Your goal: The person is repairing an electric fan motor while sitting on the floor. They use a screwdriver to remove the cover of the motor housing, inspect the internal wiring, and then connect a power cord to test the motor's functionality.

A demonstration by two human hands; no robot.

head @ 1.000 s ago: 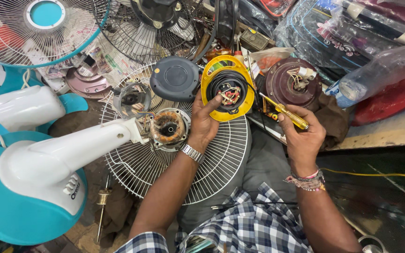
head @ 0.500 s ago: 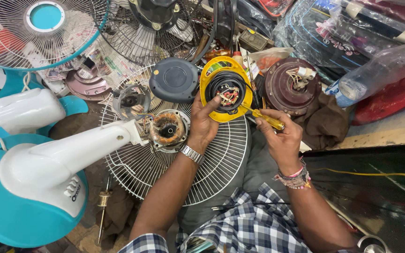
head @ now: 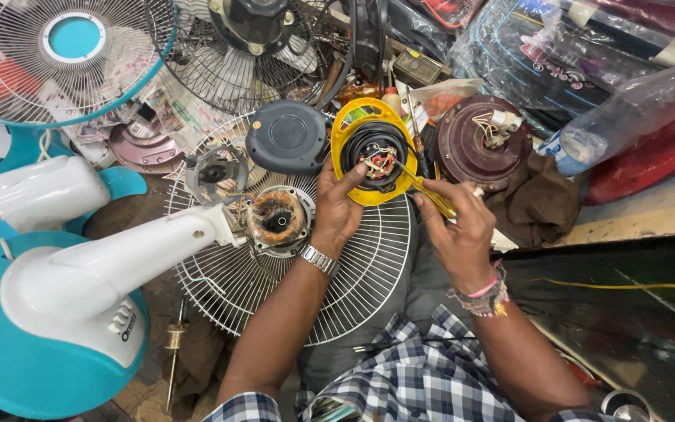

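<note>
Head view: left hand (head: 337, 209) grips yellow motor housing (head: 345, 133).

One head-worn camera looks steeply down from close above, facing forward over the person's lap: the left hand (head: 339, 209) sits mid-frame, the right hand (head: 456, 227) just beside it.

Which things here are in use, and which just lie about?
In use: left hand steadying the yellow motor housing; right hand holding the yellow-handled screwdriver, tip inside it.

Lying about: maroon motor cover, plastic bottle, dark round cap, white fan grille.
</note>
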